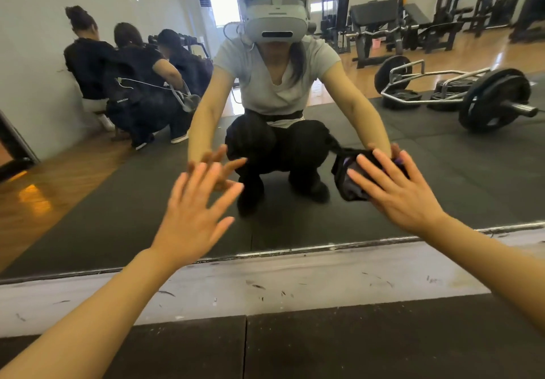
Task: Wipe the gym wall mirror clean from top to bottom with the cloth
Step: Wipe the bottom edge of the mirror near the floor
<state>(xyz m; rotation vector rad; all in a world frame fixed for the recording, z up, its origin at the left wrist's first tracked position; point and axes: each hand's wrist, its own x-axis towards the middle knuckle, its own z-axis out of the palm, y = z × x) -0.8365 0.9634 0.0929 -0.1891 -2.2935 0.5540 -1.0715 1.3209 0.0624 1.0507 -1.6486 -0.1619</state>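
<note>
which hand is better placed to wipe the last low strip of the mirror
Right. The right hand already presses the dark crumpled cloth flat against the wall mirror, just above its metal bottom edge. The left hand is spread open with no cloth.

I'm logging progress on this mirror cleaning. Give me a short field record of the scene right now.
mirror: wall mirror, lower part in view, bottom edge just below both hands
cloth: dark cloth, pressed flat against the glass
right hand: right hand, fingers straight, pressing the cloth
left hand: left hand, fingers spread, at the glass, holding nothing
stage: working low on the mirror, near the bottom
</note>
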